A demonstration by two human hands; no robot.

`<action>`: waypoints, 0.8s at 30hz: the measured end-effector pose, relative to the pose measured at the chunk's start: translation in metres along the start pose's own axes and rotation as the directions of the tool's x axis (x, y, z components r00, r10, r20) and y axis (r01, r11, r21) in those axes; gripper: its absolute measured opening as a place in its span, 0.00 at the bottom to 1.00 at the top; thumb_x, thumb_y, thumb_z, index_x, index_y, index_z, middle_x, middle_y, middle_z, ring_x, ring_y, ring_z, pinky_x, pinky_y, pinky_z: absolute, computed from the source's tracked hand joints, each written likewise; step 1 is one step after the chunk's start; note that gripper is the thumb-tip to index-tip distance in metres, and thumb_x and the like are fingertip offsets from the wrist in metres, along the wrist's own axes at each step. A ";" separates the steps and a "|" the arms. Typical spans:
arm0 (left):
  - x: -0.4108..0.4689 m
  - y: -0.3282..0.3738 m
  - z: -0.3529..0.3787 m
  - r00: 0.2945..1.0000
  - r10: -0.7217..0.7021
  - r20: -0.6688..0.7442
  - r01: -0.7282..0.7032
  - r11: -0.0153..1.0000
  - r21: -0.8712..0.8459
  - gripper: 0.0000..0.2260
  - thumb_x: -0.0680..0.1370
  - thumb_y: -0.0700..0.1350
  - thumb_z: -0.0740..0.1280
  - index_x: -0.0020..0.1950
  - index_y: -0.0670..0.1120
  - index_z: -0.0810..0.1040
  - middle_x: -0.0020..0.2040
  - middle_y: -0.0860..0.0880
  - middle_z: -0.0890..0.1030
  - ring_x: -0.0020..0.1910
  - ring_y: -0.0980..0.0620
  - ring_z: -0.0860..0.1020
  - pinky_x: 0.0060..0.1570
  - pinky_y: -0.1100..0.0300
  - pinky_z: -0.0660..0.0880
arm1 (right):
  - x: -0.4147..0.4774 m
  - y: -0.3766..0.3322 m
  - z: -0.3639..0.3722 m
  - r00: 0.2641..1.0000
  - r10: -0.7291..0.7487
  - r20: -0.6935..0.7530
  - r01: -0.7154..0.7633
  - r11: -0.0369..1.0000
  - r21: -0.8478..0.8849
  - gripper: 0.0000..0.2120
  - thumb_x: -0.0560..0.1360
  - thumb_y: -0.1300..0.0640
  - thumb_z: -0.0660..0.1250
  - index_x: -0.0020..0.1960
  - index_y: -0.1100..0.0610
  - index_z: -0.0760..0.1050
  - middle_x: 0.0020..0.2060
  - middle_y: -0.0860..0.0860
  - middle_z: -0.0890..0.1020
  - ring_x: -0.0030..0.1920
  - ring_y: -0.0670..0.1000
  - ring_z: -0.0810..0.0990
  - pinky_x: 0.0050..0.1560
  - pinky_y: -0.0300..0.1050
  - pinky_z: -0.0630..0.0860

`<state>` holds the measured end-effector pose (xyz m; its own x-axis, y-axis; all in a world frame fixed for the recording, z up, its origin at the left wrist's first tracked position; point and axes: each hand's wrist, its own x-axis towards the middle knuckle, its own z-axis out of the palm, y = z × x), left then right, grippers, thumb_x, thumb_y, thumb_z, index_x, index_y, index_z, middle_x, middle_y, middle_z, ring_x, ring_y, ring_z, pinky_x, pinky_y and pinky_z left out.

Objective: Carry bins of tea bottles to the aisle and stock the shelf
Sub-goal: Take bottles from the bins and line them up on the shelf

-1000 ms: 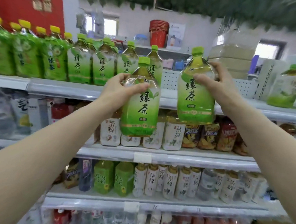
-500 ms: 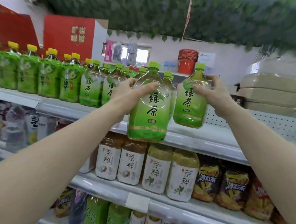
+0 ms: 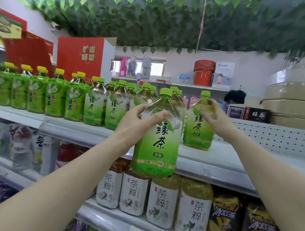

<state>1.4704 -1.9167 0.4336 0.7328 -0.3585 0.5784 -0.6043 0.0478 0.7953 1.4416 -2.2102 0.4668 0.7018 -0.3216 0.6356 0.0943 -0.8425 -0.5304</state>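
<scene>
Left hand: your left hand (image 3: 139, 121) was wrapped around the shoulder of a green tea bottle (image 3: 157, 138), thumb across the front, fingers behind.
Left bottle position: it hung in the air in front of the top shelf (image 3: 216, 161), its base below the shelf's front lip and overlapping the white-labelled bottles (image 3: 161, 200) one level down.
Left bottle axis: long axis near vertical, cap up, tilted slightly with the base toward the left (label facing you).
Right hand: your right hand (image 3: 217, 118) gripped the upper part of a second green tea bottle (image 3: 199, 125), fingers closed on its shoulder just under the cap.
Right bottle position: its base sat on the top shelf, at the right end of the row of green tea bottles (image 3: 102, 105).
Right bottle axis: upright, cap up, label facing you.
Shelf right of it: bare perforated back panel (image 3: 270, 137).
</scene>
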 end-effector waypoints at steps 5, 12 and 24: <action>-0.002 0.001 0.007 1.000 0.022 0.009 -0.022 1.000 0.012 0.47 0.66 0.68 0.71 0.79 0.48 0.61 0.75 0.49 0.67 0.66 0.54 0.67 0.69 0.50 0.67 | -0.022 -0.024 -0.004 0.996 -0.070 -0.058 0.051 0.960 -0.276 0.27 0.84 0.56 0.58 0.80 0.53 0.52 0.72 0.57 0.66 0.72 0.57 0.64 0.71 0.53 0.62; 0.004 0.014 0.023 0.999 0.007 0.045 -0.004 0.999 -0.053 0.24 0.68 0.65 0.74 0.59 0.56 0.74 0.51 0.57 0.78 0.53 0.53 0.81 0.54 0.54 0.79 | -0.116 -0.071 0.008 0.919 -0.063 0.389 -0.097 0.921 0.378 0.27 0.73 0.39 0.70 0.70 0.41 0.67 0.57 0.48 0.83 0.58 0.50 0.82 0.55 0.48 0.81; 0.085 0.041 0.029 0.932 0.251 0.263 -0.336 0.869 0.362 0.30 0.82 0.66 0.48 0.77 0.51 0.65 0.74 0.49 0.71 0.71 0.48 0.70 0.71 0.51 0.63 | -0.073 -0.076 -0.041 0.981 0.077 0.180 -0.133 0.937 0.323 0.34 0.65 0.49 0.77 0.67 0.49 0.68 0.56 0.51 0.83 0.54 0.51 0.84 0.52 0.53 0.82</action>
<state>1.4991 -1.9728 0.5098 0.4491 -0.5670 0.6906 -0.8850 -0.1757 0.4312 1.3543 -2.1409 0.4840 0.8224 -0.3030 0.4816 0.2231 -0.6069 -0.7629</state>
